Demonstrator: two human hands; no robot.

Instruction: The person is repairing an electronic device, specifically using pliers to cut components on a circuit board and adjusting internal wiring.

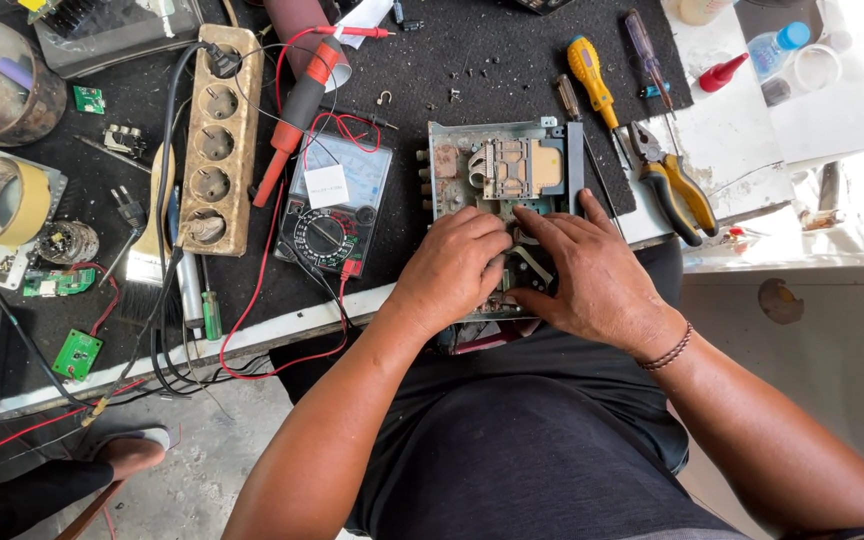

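At the edge of a cluttered workbench, two bare hands press down on an opened metal electronics chassis (497, 175).

Both hands rest on the near half of the chassis, which lies flat on the black mat (512, 50) and overhangs the bench edge above the person's lap. The left hand (449, 268) is curled, knuckles up, fingertips tucked into the mechanism; the right hand (589, 272) lies with fingers together, tips meeting the left; whether either pinches a part cannot be told. Just left of the chassis sits an analogue multimeter (332, 205) with red leads. To the right lie a yellow-handled screwdriver (592, 80) and yellow-gripped pliers (674, 185). Farther left, a beige power strip (216, 140).
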